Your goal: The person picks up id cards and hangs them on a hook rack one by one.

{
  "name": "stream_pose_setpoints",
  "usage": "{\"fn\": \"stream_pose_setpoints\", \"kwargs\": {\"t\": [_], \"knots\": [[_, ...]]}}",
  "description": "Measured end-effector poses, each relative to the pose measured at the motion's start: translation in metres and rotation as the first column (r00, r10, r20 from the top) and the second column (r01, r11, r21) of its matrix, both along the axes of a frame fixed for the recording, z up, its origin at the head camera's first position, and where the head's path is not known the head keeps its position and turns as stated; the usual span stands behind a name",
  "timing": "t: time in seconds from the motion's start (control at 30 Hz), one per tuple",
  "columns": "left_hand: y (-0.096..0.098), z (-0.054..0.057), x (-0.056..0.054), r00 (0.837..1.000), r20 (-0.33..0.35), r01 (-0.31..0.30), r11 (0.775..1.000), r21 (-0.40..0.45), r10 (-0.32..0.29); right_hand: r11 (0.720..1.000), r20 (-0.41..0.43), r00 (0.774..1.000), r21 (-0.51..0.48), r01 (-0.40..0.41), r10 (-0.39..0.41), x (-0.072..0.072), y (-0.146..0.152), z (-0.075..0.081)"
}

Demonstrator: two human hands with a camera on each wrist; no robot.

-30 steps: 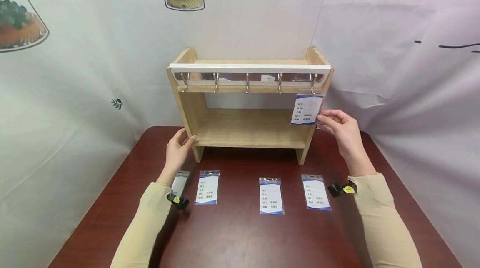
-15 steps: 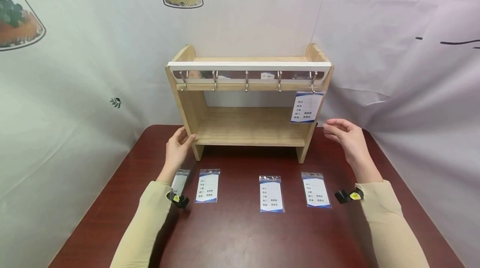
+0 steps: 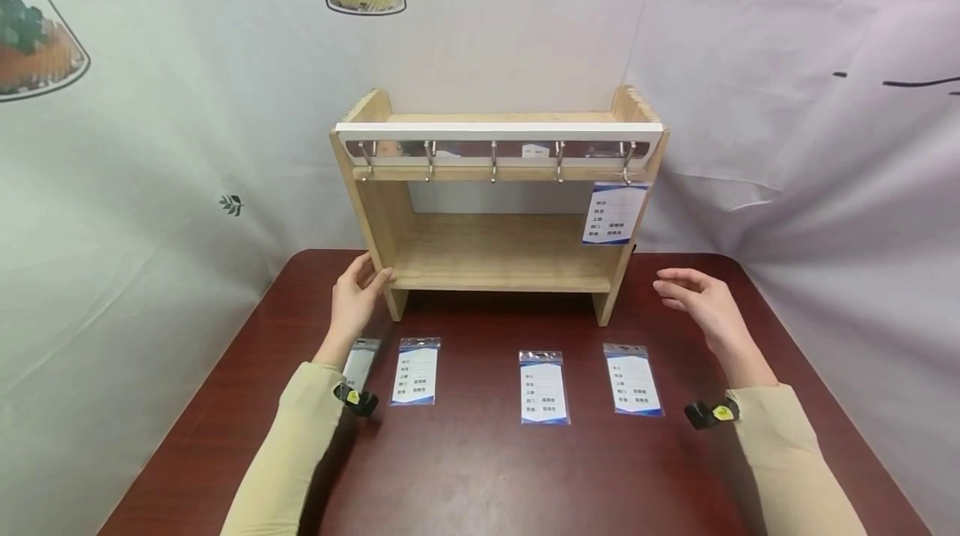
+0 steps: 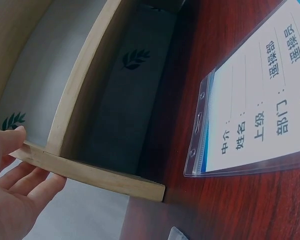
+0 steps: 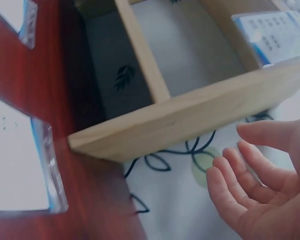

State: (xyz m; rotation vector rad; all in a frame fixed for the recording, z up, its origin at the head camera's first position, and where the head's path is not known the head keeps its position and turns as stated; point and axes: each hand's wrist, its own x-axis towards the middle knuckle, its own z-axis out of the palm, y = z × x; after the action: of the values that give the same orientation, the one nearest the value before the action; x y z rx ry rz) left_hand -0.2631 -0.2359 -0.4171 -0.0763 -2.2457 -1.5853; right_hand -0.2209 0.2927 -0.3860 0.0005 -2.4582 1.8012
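A small wooden shelf (image 3: 502, 252) stands at the back of the table, with a row of metal hooks (image 3: 493, 161) along its white front rail. My left hand (image 3: 354, 298) holds its left side panel (image 4: 100, 176), thumb on the inner side and fingers on the outer. From the rightmost hook hangs a badge in a clear sleeve (image 3: 615, 215). My right hand (image 3: 708, 311) is in the air to the right of the shelf, fingers loosely bent and nothing in them. In the right wrist view the thumb and fingers are apart, beside the right side panel (image 5: 190, 112).
Several more badges lie on the dark red table (image 3: 480, 478): one badge (image 3: 414, 373) at left, one (image 3: 543, 390) near the middle and one (image 3: 633, 382) at right. Another badge (image 3: 360, 363) is partly covered by the left wrist. White curtains (image 3: 825, 186) surround the table.
My right hand has left the hanging badge and moved down and to the right. The badge stays on the hook. My left hand keeps its place on the shelf.
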Motion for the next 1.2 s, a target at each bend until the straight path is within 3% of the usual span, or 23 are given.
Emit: {"fn": "stream_pose_setpoints", "kwargs": {"t": [0.2, 0.7, 1.2], "knots": [[0.000, 0.000, 0.001, 1.000, 0.004, -0.004, 1.000, -0.003, 0.004, 0.990, 0.070, 0.997, 0.131, -0.044, 0.035, 0.005, 0.005, -0.017], [0.000, 0.000, -0.001, 1.000, -0.004, 0.008, 1.000, 0.013, -0.007, 0.958, 0.124, 0.989, 0.263, -0.112, 0.082, 0.011, 0.006, -0.040], [0.000, -0.001, -0.002, 1.000, -0.013, 0.012, 1.000, 0.021, -0.012, 0.902, 0.209, 0.964, 0.364, -0.230, 0.162, 0.012, 0.007, -0.060]]}}
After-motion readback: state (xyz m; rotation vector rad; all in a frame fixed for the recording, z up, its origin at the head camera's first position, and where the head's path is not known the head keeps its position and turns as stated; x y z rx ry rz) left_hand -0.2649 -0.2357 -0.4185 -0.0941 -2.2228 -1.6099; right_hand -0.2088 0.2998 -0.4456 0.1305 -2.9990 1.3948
